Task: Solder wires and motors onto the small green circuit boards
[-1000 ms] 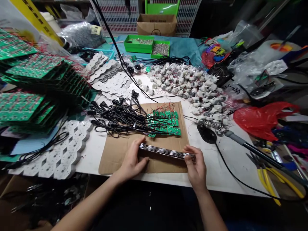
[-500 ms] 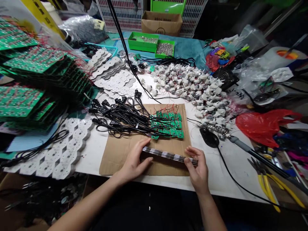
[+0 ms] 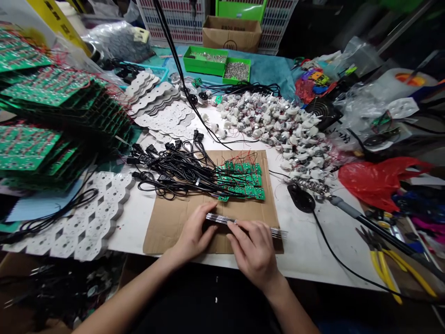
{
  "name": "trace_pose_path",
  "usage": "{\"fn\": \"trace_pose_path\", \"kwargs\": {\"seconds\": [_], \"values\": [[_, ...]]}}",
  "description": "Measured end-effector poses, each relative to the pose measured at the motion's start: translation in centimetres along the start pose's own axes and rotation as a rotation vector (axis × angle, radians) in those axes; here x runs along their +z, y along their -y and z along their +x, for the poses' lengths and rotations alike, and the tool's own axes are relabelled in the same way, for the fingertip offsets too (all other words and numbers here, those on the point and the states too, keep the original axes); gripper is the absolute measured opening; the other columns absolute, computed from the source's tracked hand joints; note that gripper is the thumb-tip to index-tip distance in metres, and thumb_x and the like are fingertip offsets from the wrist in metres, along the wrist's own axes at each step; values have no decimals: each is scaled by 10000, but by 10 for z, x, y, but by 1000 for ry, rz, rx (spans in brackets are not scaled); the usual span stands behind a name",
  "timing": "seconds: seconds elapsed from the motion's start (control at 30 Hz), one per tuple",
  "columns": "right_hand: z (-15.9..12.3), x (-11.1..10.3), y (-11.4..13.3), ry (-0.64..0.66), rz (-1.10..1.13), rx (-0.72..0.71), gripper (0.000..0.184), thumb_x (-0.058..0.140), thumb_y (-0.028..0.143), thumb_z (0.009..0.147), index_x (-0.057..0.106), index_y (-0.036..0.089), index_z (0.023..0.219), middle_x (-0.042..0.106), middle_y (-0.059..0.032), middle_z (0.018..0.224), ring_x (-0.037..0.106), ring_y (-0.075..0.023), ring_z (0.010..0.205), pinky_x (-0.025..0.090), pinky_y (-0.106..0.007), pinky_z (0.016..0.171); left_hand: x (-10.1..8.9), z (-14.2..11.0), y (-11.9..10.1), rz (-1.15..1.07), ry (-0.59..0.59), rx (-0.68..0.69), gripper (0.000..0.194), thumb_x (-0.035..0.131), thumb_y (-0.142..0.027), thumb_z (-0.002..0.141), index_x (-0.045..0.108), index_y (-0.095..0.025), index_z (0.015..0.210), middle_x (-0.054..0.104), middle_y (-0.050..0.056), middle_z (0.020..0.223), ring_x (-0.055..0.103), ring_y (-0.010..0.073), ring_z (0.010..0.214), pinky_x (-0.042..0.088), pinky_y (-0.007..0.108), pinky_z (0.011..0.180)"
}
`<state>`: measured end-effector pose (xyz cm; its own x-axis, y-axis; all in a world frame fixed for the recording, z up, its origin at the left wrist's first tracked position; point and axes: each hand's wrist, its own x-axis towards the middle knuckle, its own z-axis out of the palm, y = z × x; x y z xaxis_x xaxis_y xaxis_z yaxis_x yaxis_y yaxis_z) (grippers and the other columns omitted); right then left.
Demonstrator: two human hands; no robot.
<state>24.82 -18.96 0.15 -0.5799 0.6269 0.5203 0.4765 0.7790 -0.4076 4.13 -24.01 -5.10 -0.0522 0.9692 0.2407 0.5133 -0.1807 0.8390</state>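
A bundle of thin, shiny black-and-silver rods point(image 3: 221, 219) lies crosswise between my hands, above the front part of a brown cardboard sheet point(image 3: 170, 227). My left hand point(image 3: 194, 234) is closed round its left end, thumb on the near side. With its fingers bent over the rods, my right hand point(image 3: 255, 248) grips them right of the middle and hides that stretch. The rods' right ends stick out past it, slightly blurred. Just beyond lie small green circuit boards point(image 3: 239, 178) in rows, joined to black power cords point(image 3: 187, 169) with plugs.
White motor parts point(image 3: 271, 120) are heaped behind. Green board stacks point(image 3: 48, 144) and grey-white scalloped panels point(image 3: 86, 222) stand left. On the right are a soldering iron point(image 3: 344, 206), its black stand point(image 3: 301, 198), yellow-handled pliers point(image 3: 380, 269) and a red bag point(image 3: 378, 181). Green bins point(image 3: 205, 62) stand at the back.
My right hand has moved left from the right end of the rods toward their middle, its fingers now bent over them. My left hand stays nearly in place.
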Motion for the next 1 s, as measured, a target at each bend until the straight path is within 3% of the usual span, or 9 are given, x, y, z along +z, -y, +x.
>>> {"fn": "trace_pose_path", "kwargs": {"seconds": [0.13, 0.67, 0.83, 1.0], "values": [[0, 12, 0, 11, 5, -11, 277, 589, 111, 1024, 680, 176, 1277, 715, -109, 1070, 655, -266, 997, 499, -435, 892, 1, 0, -1, -22, -14, -2, 566, 587, -168, 960, 441, -249, 1501, 598, 148, 1406, 568, 284, 1327, 498, 502, 1106], [2, 16, 1, 29, -38, 38, 218, 590, 122, 1032, 642, 199, 1230, 691, -121, 1152, 634, -273, 1066, 482, -444, 939, -3, 2, -3, -51, 7, -54, 514, 595, -192, 961, 484, -251, 1460, 617, 130, 1389, 593, 279, 1301, 511, 483, 1092], [9, 20, -1, 131, -156, 81, 325, 583, 237, 1054, 563, 139, 1363, 679, -153, 1166, 620, -303, 1054, 460, -463, 948, -5, 3, -2, -30, 31, -31, 530, 586, -208, 975, 455, -250, 1488, 606, 138, 1407, 584, 279, 1319, 507, 486, 1103], [12, 21, -2, 280, -245, 101, 202, 636, 227, 1031, 625, 143, 1214, 665, -81, 911, 594, -273, 846, 431, -412, 802, -15, 5, 0, 43, 62, -19, 575, 577, -246, 1007, 373, -246, 1544, 590, 151, 1438, 588, 268, 1320, 516, 450, 1092]]}}
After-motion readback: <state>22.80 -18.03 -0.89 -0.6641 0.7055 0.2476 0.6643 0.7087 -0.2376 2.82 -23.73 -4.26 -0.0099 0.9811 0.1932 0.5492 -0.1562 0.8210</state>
